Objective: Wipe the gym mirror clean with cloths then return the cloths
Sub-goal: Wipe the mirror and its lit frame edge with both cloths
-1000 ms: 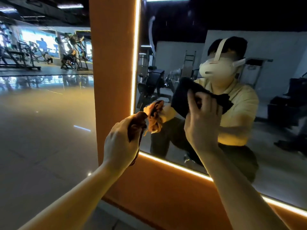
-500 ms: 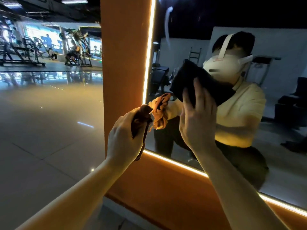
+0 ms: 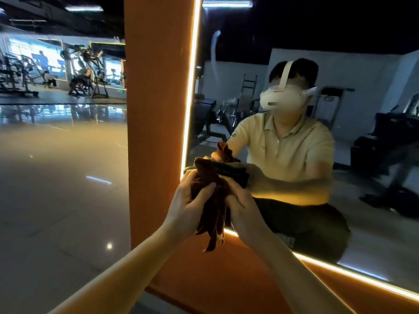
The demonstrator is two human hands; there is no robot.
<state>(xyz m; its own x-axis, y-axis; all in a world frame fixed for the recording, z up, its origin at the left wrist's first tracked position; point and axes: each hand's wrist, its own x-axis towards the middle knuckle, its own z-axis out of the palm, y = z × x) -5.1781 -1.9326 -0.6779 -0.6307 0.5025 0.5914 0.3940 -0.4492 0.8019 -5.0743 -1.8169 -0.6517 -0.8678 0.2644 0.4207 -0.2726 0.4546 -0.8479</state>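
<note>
Cloth (image 3: 214, 214) hangs bunched, fingers (image 3: 205, 189) curled round it.

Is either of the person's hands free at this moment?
No, the left hand and the right hand both grip the bunched brown cloth between them.

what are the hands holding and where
The left hand and right hand grip the brown cloth at its bunched upper part; its ends hang below.
</note>
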